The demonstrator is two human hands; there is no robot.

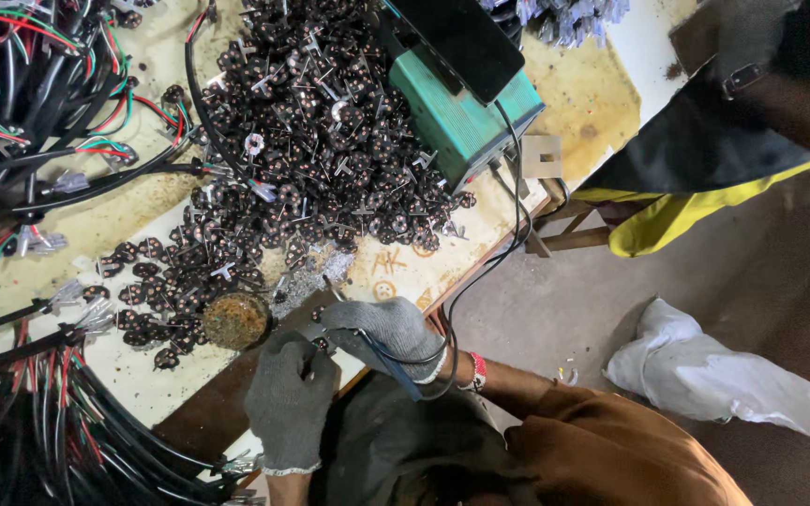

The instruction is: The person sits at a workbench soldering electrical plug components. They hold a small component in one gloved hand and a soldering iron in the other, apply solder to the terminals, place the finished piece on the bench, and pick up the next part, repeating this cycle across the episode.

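Both gloved hands are meeting at lower centre: left hand (pixel 290 405) pinching a small black plug piece (pixel 320 344), right hand (pixel 388 330) gripping the soldering iron (pixel 341 294), whose tip is pointing up-left across the desk (pixel 152 389).

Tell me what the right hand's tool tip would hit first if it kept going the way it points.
The right hand holds a thin tool angled up and left. Straight on, its tip would likely first meet the grey shiny scraps on the table, then the pile of small dark parts. Depth is hard to judge.
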